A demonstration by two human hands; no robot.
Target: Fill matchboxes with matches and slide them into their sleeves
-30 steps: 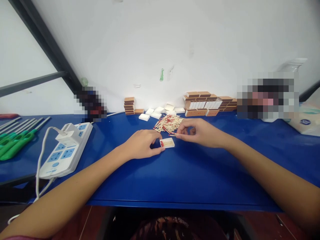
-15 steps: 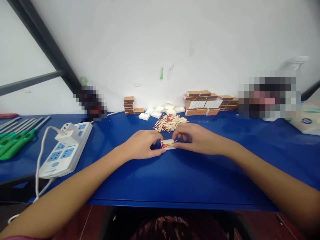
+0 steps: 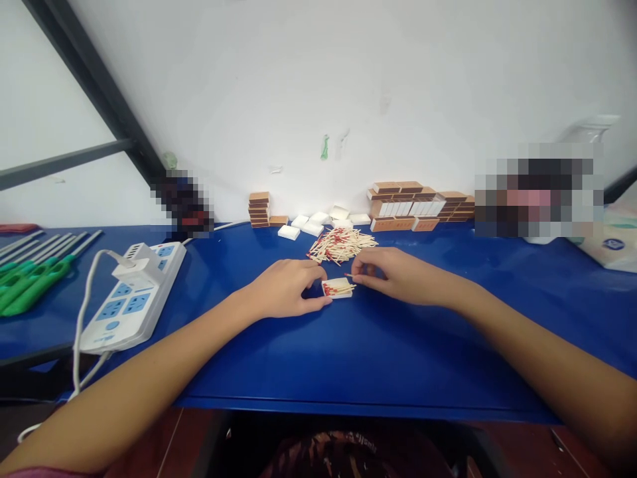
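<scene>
A small white matchbox tray [image 3: 340, 296] lies on the blue table with several red-tipped matches [image 3: 338, 287] in it, some jutting past its right end. My left hand [image 3: 286, 289] grips the tray's left end between thumb and fingers. Just right of the tray, my right hand [image 3: 395, 273] pinches a single match [image 3: 350, 275] whose red head points left. Behind both hands is a loose heap of matches [image 3: 343, 245], its right front edge close to my right fingers.
White trays [image 3: 312, 229] lie behind the heap. Brown matchboxes stand stacked by the wall, a short stack [image 3: 259, 210] at left and a wider one [image 3: 398, 224] at right. A white power strip [image 3: 149, 312] and green-handled tools [image 3: 42, 285] are at the left.
My right hand has drawn back slightly to the right from the tray and now shows a match at its fingertips. My left hand keeps its grip. The view has shifted slightly.
</scene>
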